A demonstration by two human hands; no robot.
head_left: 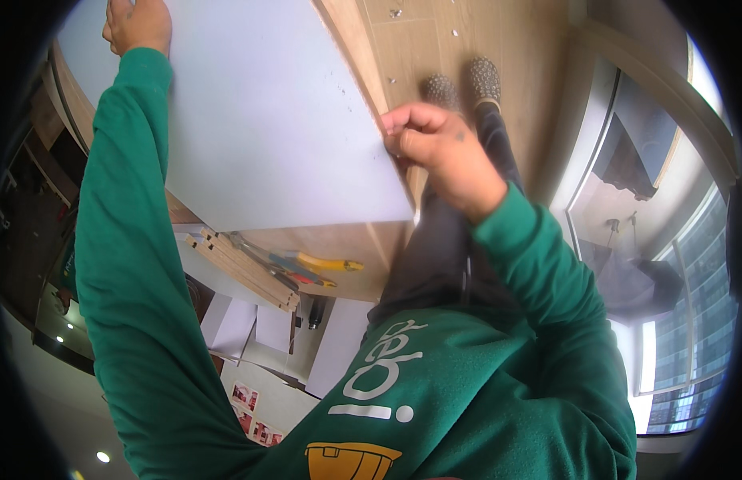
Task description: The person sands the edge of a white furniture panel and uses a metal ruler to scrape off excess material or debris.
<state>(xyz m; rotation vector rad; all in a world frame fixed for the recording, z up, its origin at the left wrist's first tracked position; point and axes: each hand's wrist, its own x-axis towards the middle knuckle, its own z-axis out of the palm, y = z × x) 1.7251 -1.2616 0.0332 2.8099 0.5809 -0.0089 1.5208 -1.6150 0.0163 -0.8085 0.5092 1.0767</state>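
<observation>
A large white panel [267, 104] with a raw wood-coloured edge lies in front of me. My left hand [139, 28] rests at its far left part, fingers curled, and the top of the picture cuts it off. What those fingers hold, if anything, is hidden. My right hand [447, 152] is at the panel's right edge, thumb and forefinger brought together against it. Anything small between these fingertips cannot be made out. Dark specks dot the white surface close to that edge.
Below the panel, yellow-handled pliers [327, 262] and other hand tools lie on a wooden surface. Stacked wood strips [247, 268] are beside them. Small scraps [395, 14] litter the wooden floor near my patterned shoes [485, 78]. A window [687, 320] is at the right.
</observation>
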